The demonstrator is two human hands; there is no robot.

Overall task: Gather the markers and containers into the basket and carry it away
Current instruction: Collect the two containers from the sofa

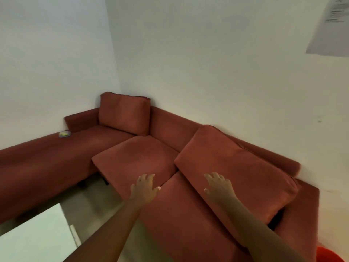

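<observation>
My left hand (144,189) and my right hand (219,184) are stretched forward over a red corner sofa (188,220), fingers spread, holding nothing. The left hand hovers over the gap between two seat cushions. My right hand is over the lower edge of a large loose back cushion (238,173). A small clear container with something yellow-green inside (64,133) sits far left on the sofa's seat by the wall. No basket or markers show in the view.
A white table corner (35,237) is at the bottom left, with a strip of grey floor (90,197) between it and the sofa. Another red cushion (124,114) leans in the corner. An orange object (328,255) peeks in at bottom right. A paper sheet (330,27) hangs on the wall.
</observation>
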